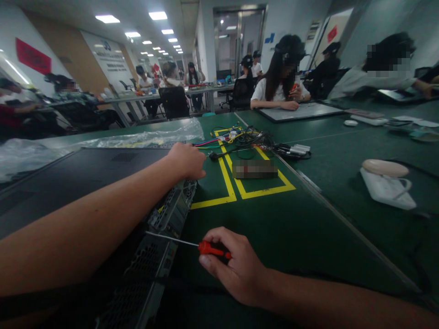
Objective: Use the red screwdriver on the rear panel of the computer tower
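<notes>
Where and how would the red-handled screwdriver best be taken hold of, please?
Probably by its red handle, coming from the right, where the right hand holds it: the handle is thicker than the slim metal shaft, which points leftward toward the computer case.

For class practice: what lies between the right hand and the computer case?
The screwdriver's metal shaft lies there, pointing toward the computer case, in the head view.

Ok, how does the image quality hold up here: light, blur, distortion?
Head view: the ceiling lights glare white, while the near end of the computer case sinks into shadow; also in the head view, the background is soft, the outer edges look stretched, and a dark block is pixelated, but the screwdriver in the right hand reads clearly.
</notes>
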